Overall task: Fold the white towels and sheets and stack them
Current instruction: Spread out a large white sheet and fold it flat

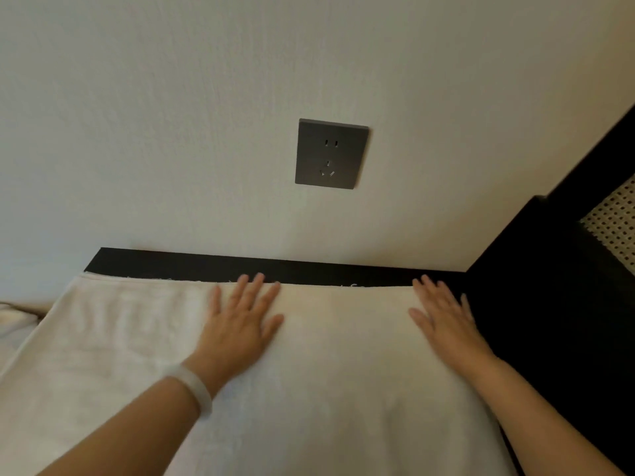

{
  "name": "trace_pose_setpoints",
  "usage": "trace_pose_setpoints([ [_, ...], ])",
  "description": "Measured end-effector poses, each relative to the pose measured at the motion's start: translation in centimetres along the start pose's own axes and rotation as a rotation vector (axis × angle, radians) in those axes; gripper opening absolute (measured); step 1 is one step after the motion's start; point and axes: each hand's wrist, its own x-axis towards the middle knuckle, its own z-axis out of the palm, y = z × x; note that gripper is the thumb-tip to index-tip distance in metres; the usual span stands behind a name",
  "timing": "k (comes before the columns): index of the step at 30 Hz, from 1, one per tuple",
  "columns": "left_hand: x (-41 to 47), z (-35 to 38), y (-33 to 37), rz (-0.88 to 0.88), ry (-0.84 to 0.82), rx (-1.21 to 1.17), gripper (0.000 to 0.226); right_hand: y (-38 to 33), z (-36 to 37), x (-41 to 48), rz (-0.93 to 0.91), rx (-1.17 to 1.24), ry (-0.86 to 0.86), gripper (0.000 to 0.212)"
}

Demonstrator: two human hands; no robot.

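The white towel [309,365] lies flat on the dark surface [309,271] near the wall; left hand [240,321] and right hand [443,321] press it, fingers spread; soft, limp, probably light; best pinched at its far corners

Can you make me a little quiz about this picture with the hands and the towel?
1. True or false: the left hand and the right hand both lie flat on the white towel.
2. Which wrist wears the pale bracelet? A) left B) right
3. Fill in: the grey ___ is on the wall above the towel.

Key: 1 true. 2 A. 3 socket.
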Motion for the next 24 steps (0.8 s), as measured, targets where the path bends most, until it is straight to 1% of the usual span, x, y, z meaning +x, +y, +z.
trace_pose_setpoints([
  [1,0.6,-0.5,-0.5,-0.090,-0.026,-0.031,0.067,-0.1,-0.6,0.3,0.094,-0.010,-0.001,0.061],
  [2,0.9,-1.0,-0.5,-0.157,-0.044,-0.058,0.064,-0.9,-1.0,0.6,0.117,-0.043,0.041,0.062],
  [3,1.1,-1.2,0.4,-0.165,-0.027,-0.043,0.063,-2.5,-0.9,0.5,0.065,-0.080,0.100,0.061],
  [4,1.0,-1.2,1.8,-0.097,0.035,-0.009,0.062,-4.6,-0.5,0.2,-0.037,-0.078,0.157,0.061],
  [5,0.6,-0.9,3.5,0.023,0.095,-0.001,0.062,-6.9,0.2,-0.5,-0.162,-0.039,0.175,0.062],
  [6,0.0,-0.5,5.1,0.159,0.107,-0.026,0.062,-8.8,1.2,-1.4,-0.296,-0.006,0.172,0.064],
  [7,-0.7,0.2,6.4,0.278,0.104,-0.048,0.063,-10.0,2.2,-2.2,-0.396,-0.019,0.133,0.065],
  [8,-1.0,0.6,6.7,0.336,0.066,-0.046,0.063,-10.4,2.9,-2.2,-0.422,-0.052,0.081,0.066],
  [9,-0.9,0.8,6.0,0.315,0.046,-0.048,0.062,-9.8,3.0,-1.5,-0.373,-0.061,0.056,0.066],
  [11,0.0,0.5,3.1,0.128,0.050,-0.024,0.059,-7.3,2.5,0.8,-0.145,-0.073,0.058,0.063],
  [13,0.4,-0.6,-0.6,-0.115,0.057,-0.026,0.057,-5.3,1.0,2.3,0.085,-0.092,0.013,0.062],
  [15,0.2,-1.8,-3.9,-0.320,0.035,-0.114,0.060,-5.4,-0.3,2.9,0.195,-0.127,-0.017,0.065],
  [16,-0.2,-2.1,-4.8,-0.370,0.040,-0.146,0.061,-6.5,-0.6,2.8,0.180,-0.165,0.036,0.065],
  [17,-0.9,-2.0,-5.1,-0.369,0.062,-0.151,0.062,-8.2,-0.5,2.3,0.103,-0.173,0.129,0.064],
  [18,-1.8,-1.6,-4.9,-0.320,0.096,-0.152,0.062,-10.1,-0.1,1.5,-0.023,-0.127,0.191,0.062],
  [19,-2.8,-1.0,-4.3,-0.229,0.114,-0.172,0.061,-12.0,0.5,0.4,-0.200,-0.056,0.211,0.062],
  [20,-4.0,-0.3,-3.9,-0.104,0.100,-0.188,0.061,-13.6,1.4,-0.7,-0.389,-0.026,0.164,0.064],
  [21,-4.9,0.4,-3.9,0.018,0.061,-0.169,0.061,-14.6,2.3,-1.8,-0.516,-0.037,0.078,0.065],
  [22,-5.4,0.9,-4.5,0.099,0.031,-0.114,0.064,-14.9,2.8,-2.2,-0.548,-0.066,0.006,0.064],
  [23,-5.3,1.0,-5.6,0.118,0.033,-0.061,0.066,-14.3,3.0,-1.8,-0.515,-0.068,-0.020,0.063],
  [24,-4.8,0.8,-7.0,0.082,0.055,-0.023,0.069,-13.6,2.8,-0.8,-0.442,-0.073,-0.008,0.062],
])
